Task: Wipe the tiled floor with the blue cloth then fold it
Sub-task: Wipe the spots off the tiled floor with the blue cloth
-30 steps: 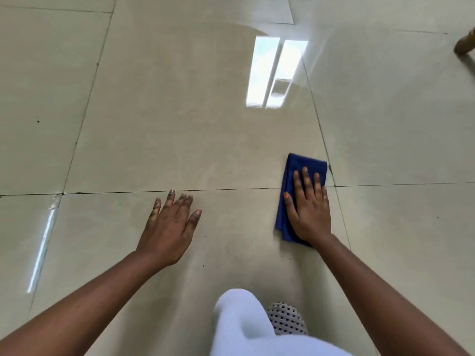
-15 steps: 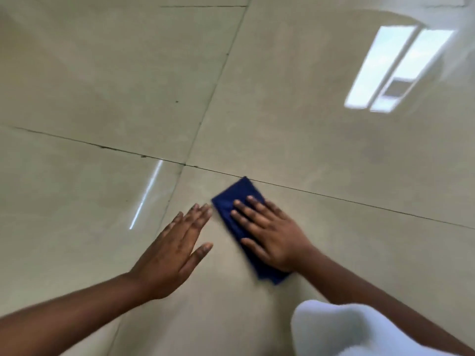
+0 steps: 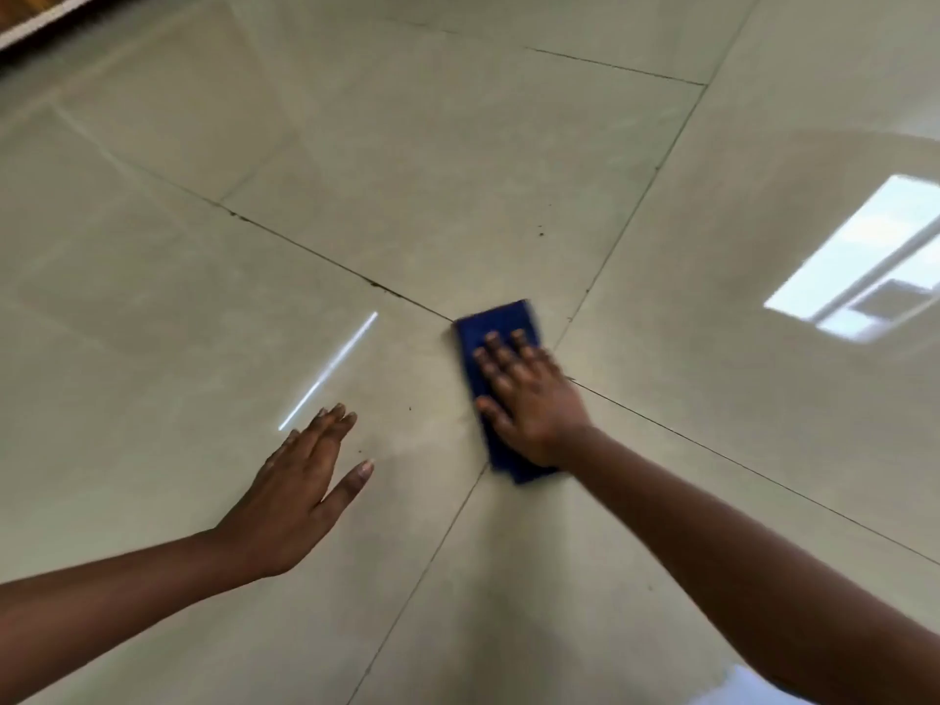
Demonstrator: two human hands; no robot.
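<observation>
Right hand (image 3: pixel 529 399) flat, fingers straight, pressing folded blue cloth (image 3: pixel 501 323) onto tiled floor (image 3: pixel 407 170); left hand (image 3: pixel 300 480) open, flat beside it.

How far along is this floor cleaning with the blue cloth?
Mid-wipe. The right hand presses flat on the blue cloth, which lies over a joint where the tiles of the floor meet; the left hand is spread flat beside it. Dark specks show on the tile ahead, so wiping looks unfinished. The cloth looks already doubled into a pad; the final folding is not started.
</observation>
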